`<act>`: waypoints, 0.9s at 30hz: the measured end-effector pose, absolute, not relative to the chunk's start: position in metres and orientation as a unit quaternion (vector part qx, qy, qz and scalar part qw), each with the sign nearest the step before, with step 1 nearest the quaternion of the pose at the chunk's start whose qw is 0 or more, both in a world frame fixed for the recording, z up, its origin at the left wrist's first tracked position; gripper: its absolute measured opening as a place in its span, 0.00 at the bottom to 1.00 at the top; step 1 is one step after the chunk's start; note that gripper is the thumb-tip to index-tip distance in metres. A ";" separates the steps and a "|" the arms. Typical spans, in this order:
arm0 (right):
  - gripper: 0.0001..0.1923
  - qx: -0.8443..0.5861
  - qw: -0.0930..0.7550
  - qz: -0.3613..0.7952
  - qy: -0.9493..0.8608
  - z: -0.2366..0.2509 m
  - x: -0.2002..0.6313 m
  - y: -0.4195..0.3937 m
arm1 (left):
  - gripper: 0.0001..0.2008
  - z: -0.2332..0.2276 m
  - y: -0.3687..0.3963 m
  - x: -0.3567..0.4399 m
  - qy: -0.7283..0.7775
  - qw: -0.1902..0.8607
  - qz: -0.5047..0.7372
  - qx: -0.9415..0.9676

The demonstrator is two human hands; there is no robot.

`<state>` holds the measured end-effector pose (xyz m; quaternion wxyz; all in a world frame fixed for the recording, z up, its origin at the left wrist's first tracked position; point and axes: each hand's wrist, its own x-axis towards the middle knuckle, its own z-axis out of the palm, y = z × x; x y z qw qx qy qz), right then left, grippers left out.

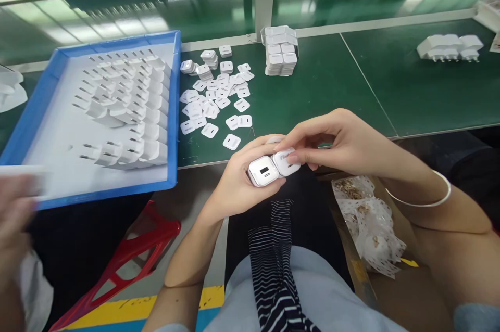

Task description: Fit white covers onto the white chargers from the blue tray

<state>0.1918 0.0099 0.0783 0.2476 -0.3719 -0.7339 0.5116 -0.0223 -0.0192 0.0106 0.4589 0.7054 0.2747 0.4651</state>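
Note:
My left hand [233, 181] is wrapped round two white USB wall chargers held side by side. The left charger [264, 171] faces up and shows a dark port with a smaller slot below it. On the end of the other charger lies a white printed face plate [284, 159]. Thumb and fingers of my right hand [344, 139] pinch this plate at its right edge; whether it is fully seated I cannot tell. Just beyond my hands, many loose white face plates [211, 109] lie scattered on the green bench [328, 87], some in small stacks.
A blue-rimmed tray [176, 113] at left holds rows of chargers [148, 103], prongs up. A stack of plates [281, 59] and several chargers [449, 47] stand further back. A co-worker's blurred hand [15, 212] is at far left, above a red stool [152, 238]. Bagged scraps [369, 217] lie below right.

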 end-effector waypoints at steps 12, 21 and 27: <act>0.09 -0.400 0.220 0.542 -0.705 0.078 0.191 0.011 | 0.27 0.013 -0.021 -0.021 0.294 0.432 0.444 0.728; 0.12 -0.414 0.193 0.543 -0.705 0.079 0.191 0.011 | 0.26 0.013 -0.021 -0.018 0.297 0.433 0.436 0.731; 0.14 -0.419 0.175 0.549 -0.701 0.078 0.192 0.010 | 0.25 0.013 -0.023 -0.017 0.301 0.415 0.435 0.740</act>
